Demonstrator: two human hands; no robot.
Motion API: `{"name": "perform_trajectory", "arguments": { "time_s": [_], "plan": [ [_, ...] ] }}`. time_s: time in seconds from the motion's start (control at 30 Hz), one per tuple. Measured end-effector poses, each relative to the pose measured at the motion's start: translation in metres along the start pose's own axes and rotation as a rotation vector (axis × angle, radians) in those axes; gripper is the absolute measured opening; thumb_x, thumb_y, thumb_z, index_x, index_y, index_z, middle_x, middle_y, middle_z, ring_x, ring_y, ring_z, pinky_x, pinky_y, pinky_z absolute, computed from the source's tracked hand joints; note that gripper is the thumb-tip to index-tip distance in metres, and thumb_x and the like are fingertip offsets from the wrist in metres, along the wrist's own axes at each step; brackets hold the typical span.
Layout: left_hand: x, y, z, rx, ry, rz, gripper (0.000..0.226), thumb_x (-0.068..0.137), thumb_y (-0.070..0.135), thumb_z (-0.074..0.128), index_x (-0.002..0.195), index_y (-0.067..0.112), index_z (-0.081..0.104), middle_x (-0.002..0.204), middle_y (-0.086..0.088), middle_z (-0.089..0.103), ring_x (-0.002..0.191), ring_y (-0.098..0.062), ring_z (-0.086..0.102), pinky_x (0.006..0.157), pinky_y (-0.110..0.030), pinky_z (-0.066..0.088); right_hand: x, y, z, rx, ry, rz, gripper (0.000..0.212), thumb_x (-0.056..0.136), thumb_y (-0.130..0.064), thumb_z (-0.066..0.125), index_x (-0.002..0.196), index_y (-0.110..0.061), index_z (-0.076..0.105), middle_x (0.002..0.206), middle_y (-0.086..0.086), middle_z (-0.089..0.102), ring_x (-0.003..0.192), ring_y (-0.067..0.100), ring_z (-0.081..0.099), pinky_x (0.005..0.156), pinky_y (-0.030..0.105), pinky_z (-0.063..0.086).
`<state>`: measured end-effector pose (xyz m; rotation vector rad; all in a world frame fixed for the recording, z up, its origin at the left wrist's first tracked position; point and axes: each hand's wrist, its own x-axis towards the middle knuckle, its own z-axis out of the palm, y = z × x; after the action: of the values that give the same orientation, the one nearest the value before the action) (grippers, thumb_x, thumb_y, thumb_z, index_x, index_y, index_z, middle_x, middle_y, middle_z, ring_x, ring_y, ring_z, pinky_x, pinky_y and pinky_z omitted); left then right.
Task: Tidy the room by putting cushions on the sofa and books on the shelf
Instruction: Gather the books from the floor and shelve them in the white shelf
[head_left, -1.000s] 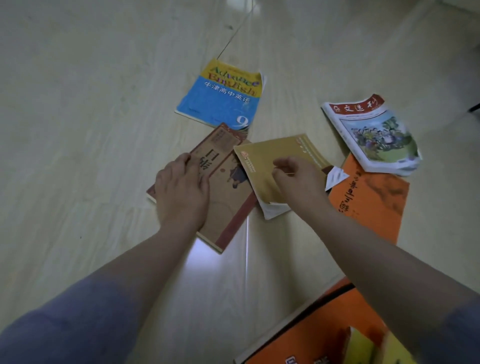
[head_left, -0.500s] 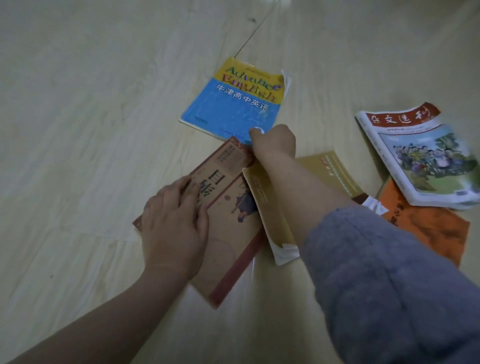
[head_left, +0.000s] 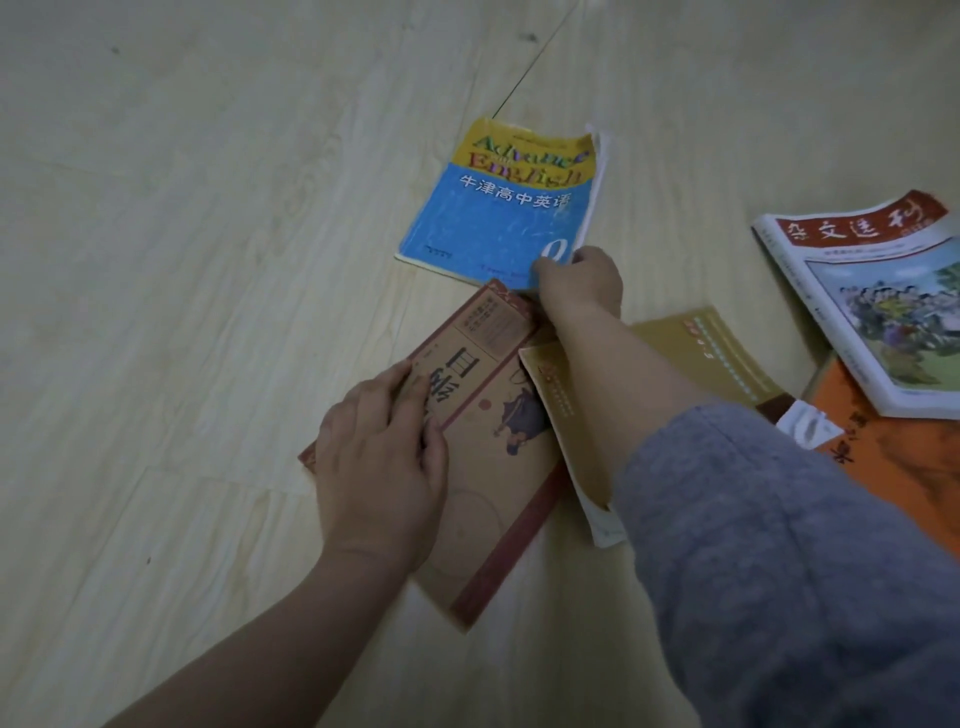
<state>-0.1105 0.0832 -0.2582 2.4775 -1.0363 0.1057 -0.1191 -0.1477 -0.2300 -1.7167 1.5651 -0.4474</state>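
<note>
Several books lie scattered on the pale wooden floor. A blue and yellow English textbook (head_left: 506, 208) lies farthest away; my right hand (head_left: 579, 283) pinches its near right corner. My left hand (head_left: 382, 457) presses flat, fingers spread, on a brown book with a red spine (head_left: 498, 467). A mustard-yellow book (head_left: 711, 358) rests partly over the brown one, and my right forearm crosses it. A white magazine with a red title band (head_left: 878, 296) lies at the right on an orange book (head_left: 904, 467).
Bare wooden floor (head_left: 182, 260) spreads to the left and far side. My grey sleeve (head_left: 779, 571) fills the lower right and hides the floor there. No sofa, cushion or shelf is in view.
My right hand left the mustard-yellow book, reached forward and took hold of the blue textbook's near corner. My left hand stayed on the brown book. The view shifted closer.
</note>
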Motion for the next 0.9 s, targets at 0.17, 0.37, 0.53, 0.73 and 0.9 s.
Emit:
{"name": "perform_trajectory", "arguments": {
  "time_s": [0.17,0.37,0.53,0.73,0.9],
  "plan": [
    [0.0,-0.001,0.0,-0.01,-0.001,-0.005,0.049,0.087,0.032,0.037,0.128,0.015,0.058,0.129,-0.006,0.056,0.112,-0.027,0.053,0.098,-0.042,0.038,0.01,0.004,-0.027,0.631,0.096,0.204,0.007,0.091,-0.015,0.062,0.089,-0.009,0.057,0.065,0.002,0.065,0.044,0.006,0.06,0.047,0.022,0.047],
    [-0.001,-0.002,0.0,-0.024,0.006,0.007,0.05,0.088,0.033,0.035,0.128,0.012,0.058,0.129,-0.009,0.056,0.114,-0.03,0.053,0.099,-0.045,0.039,-0.026,0.007,-0.071,1.037,0.015,0.22,0.01,0.09,-0.005,0.062,0.082,-0.007,0.057,0.056,0.004,0.056,0.036,0.004,0.051,0.04,0.014,0.038],
    [0.001,0.0,0.001,-0.028,-0.01,0.035,0.046,0.088,0.028,0.041,0.129,0.011,0.057,0.13,-0.012,0.055,0.115,-0.033,0.052,0.1,-0.046,0.038,-0.101,0.036,-0.111,0.902,0.019,0.125,0.006,0.095,-0.01,0.057,0.091,-0.011,0.061,0.047,-0.005,0.058,0.038,0.001,0.05,0.041,0.012,0.038],
    [0.0,-0.003,-0.013,-0.146,-0.145,0.102,0.043,0.092,0.025,0.035,0.118,0.006,0.063,0.128,-0.014,0.058,0.125,-0.038,0.047,0.107,-0.045,0.031,-0.188,0.077,-0.139,0.789,0.105,0.105,0.011,0.095,-0.012,0.058,0.085,-0.012,0.061,0.047,-0.006,0.055,0.038,0.001,0.05,0.041,0.014,0.037],
    [-0.031,0.018,-0.064,-0.706,-0.355,-0.092,0.036,0.096,0.036,0.039,0.097,0.013,0.067,0.096,-0.008,0.07,0.085,-0.023,0.061,0.074,-0.033,0.045,-0.254,0.101,-0.157,0.691,0.127,0.06,0.014,0.096,-0.019,0.058,0.083,-0.016,0.061,0.044,-0.004,0.054,0.041,0.003,0.052,0.05,0.019,0.04]
  ]
}}
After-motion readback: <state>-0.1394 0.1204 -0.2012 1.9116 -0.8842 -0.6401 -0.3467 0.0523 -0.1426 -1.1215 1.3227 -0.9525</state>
